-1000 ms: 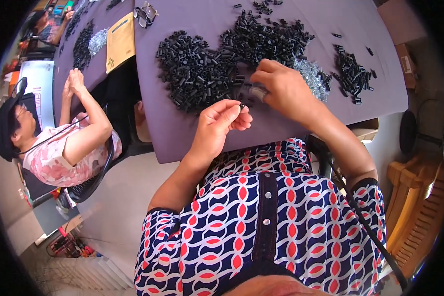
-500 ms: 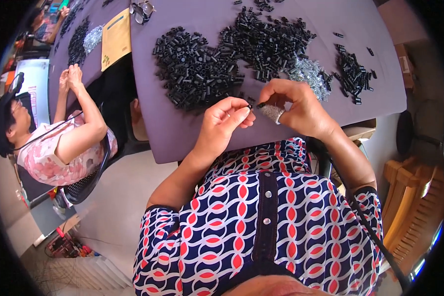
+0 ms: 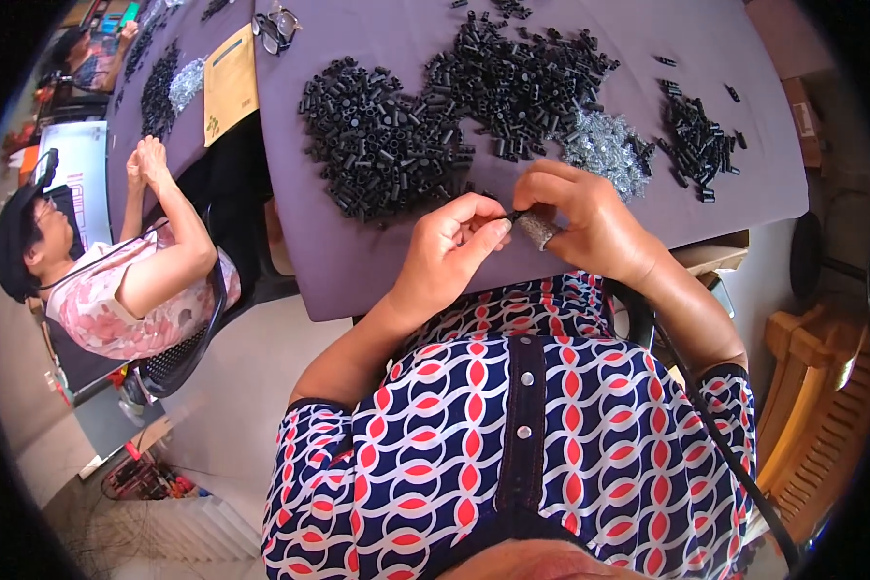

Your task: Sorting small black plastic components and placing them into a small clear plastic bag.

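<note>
My left hand (image 3: 451, 249) pinches a small black plastic piece (image 3: 514, 216) between thumb and fingertips, just off the near edge of the table. Against it, my right hand (image 3: 590, 220) closes its fingers on the other side, so both hands meet at the piece. A greyish, rough-textured cover (image 3: 536, 230) sits on a finger of my right hand. Just beyond my hands lies a heap of short black tubes (image 3: 382, 145). A second black heap (image 3: 512, 82) lies behind, with a pile of small clear parts (image 3: 606, 150) beside it.
A smaller group of black pieces (image 3: 698, 140) lies at the right of the purple-covered table (image 3: 744, 184). A yellow envelope (image 3: 230, 85) and eyeglasses (image 3: 276, 27) are at the far left. A seated co-worker (image 3: 135, 280) works on my left. A wooden chair (image 3: 812, 416) stands at right.
My hands have come together; the black piece in my left hand now meets my right fingertips, where a gap was before. The view has shifted slightly.
</note>
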A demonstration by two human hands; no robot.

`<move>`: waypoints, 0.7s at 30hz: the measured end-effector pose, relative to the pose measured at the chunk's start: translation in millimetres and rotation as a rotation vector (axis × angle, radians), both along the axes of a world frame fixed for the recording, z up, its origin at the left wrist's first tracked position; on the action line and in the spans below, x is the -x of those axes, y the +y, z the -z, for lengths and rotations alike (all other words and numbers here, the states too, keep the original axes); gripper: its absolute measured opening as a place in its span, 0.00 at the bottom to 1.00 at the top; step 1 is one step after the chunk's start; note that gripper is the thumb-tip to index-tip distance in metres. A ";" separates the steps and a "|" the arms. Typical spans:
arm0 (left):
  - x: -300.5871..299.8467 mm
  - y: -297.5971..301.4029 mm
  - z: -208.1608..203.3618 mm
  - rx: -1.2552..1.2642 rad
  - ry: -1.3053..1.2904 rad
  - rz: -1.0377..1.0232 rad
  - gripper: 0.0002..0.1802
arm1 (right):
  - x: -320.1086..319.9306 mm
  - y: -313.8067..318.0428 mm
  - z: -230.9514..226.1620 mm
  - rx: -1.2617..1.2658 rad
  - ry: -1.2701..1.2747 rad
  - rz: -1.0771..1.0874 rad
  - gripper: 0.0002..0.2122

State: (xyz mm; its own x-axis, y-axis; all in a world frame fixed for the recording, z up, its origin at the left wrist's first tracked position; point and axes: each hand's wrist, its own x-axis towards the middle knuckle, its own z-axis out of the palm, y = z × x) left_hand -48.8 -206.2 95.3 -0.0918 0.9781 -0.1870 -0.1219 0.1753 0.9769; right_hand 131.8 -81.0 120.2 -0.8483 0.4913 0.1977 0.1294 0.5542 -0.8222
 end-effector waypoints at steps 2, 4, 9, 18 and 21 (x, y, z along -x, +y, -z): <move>-0.8 0.5 -1.4 0.004 0.000 0.018 0.07 | -2.0 1.4 -1.5 0.087 0.013 -0.015 0.16; -1.7 0.4 -2.2 0.006 -0.001 0.037 0.07 | -4.5 1.7 -1.0 0.101 0.027 -0.021 0.16; -6.7 -0.9 -4.0 0.046 -0.096 0.075 0.08 | -10.8 0.5 -1.5 0.175 0.002 -0.034 0.15; 1.3 -4.6 0.0 0.178 -0.087 0.146 0.10 | -7.6 -9.4 -0.1 0.073 -0.054 -0.078 0.14; 2.1 -4.5 9.9 0.329 -0.378 0.159 0.10 | -9.4 -13.5 6.3 -0.004 -0.054 -0.093 0.13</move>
State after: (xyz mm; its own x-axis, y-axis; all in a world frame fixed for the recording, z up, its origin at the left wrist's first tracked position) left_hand -50.9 -210.7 85.4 0.1860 0.8585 -0.4779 -0.4024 0.5102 0.7601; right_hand 141.2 -94.5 114.0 -0.8997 0.4091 0.1519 0.1214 0.5689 -0.8134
